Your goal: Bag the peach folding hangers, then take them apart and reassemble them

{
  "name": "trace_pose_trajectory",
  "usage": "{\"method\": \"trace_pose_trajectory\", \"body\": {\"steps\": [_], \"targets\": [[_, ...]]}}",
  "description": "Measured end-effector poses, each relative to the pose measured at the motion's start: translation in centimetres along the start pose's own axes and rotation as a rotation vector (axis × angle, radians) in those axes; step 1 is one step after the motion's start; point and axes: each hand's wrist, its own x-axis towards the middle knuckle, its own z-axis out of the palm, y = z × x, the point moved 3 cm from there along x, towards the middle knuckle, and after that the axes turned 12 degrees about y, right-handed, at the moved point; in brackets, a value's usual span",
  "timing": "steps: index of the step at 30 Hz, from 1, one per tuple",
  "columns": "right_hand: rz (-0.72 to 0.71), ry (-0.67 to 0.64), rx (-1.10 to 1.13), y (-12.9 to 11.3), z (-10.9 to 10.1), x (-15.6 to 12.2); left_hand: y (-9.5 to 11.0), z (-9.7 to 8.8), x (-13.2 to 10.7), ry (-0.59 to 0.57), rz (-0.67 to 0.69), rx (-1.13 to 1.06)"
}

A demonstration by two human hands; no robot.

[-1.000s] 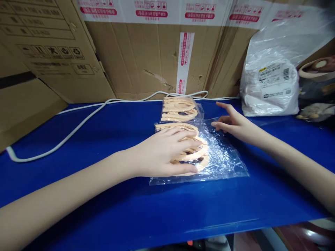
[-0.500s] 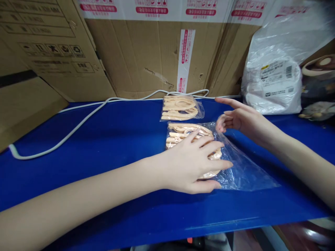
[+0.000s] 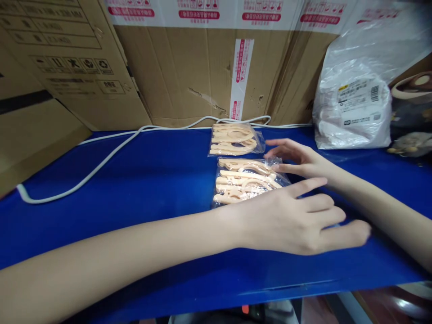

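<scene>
A clear plastic bag [image 3: 248,180] of beige, curved pieces, which look like folded clothes hangers, lies flat on the blue table. My left hand [image 3: 300,220] is palm down over the bag's loose right end, fingers bent around the plastic; its thumb and most of that loose end are hidden beneath it. My left wrist covers the bag's near part. At the bag's far right corner is my right hand [image 3: 297,157], fingers apart, thumb tip at the plastic. Just beyond lies a second, smaller-looking bag of the same pieces [image 3: 232,138].
A white cable [image 3: 114,155] loops over the blue table [image 3: 151,180] at left and along the back. Cardboard boxes [image 3: 189,67] wall off the rear and left. A white plastic-wrapped package [image 3: 353,108] stands at the back right, beside other items [image 3: 413,108].
My left hand has slid right from the hangers onto the bag's loose end, and its fingers have bent. My right hand has moved slightly left and down to the bag's corner.
</scene>
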Motion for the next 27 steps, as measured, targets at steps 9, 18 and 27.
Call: {"method": "trace_pose_trajectory", "body": {"steps": [9,18,27], "targets": [[0.081,0.004,-0.052,-0.7,0.2,0.2,-0.9,-3.0,-1.9,0.012,-0.171,-0.112],[-0.224,0.247,-0.346,-1.5,1.3,-0.3,-0.9,-5.0,-3.6,-0.243,-0.175,-0.191],[-0.389,0.085,-0.442,-3.7,2.5,-1.5,1.1,-4.8,-3.3,-0.266,-0.232,0.026]]}}
